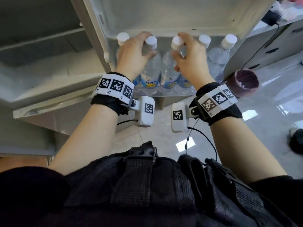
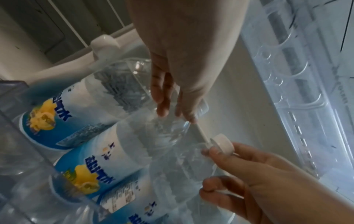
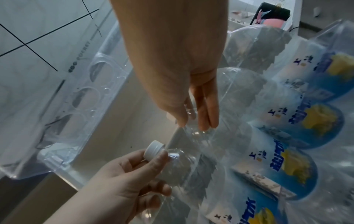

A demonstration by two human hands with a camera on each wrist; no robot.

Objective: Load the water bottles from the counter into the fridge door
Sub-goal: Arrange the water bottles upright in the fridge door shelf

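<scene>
Several clear water bottles with white caps and blue-yellow labels stand in a row in the fridge door shelf [image 1: 164,94]. My left hand [image 1: 144,46] grips the neck of the second bottle from the left [image 1: 150,69], fingers curled under its cap [image 1: 151,41]. My right hand [image 1: 180,51] grips the neck of the bottle beside it [image 1: 168,68], just below its cap [image 1: 177,42]. The left wrist view has my left hand [image 2: 168,109] on a bottle shoulder. In the right wrist view my right hand [image 3: 199,121] lies on its bottle. Both held bottles stand upright within the shelf.
A further bottle [image 1: 123,38] stands at the shelf's left end and two [image 1: 218,56] at the right. A clear egg tray [image 2: 287,78] sits above on the door. The open fridge body [image 1: 49,71] is to the left, and a purple cup [image 1: 246,82] is at the door's right edge.
</scene>
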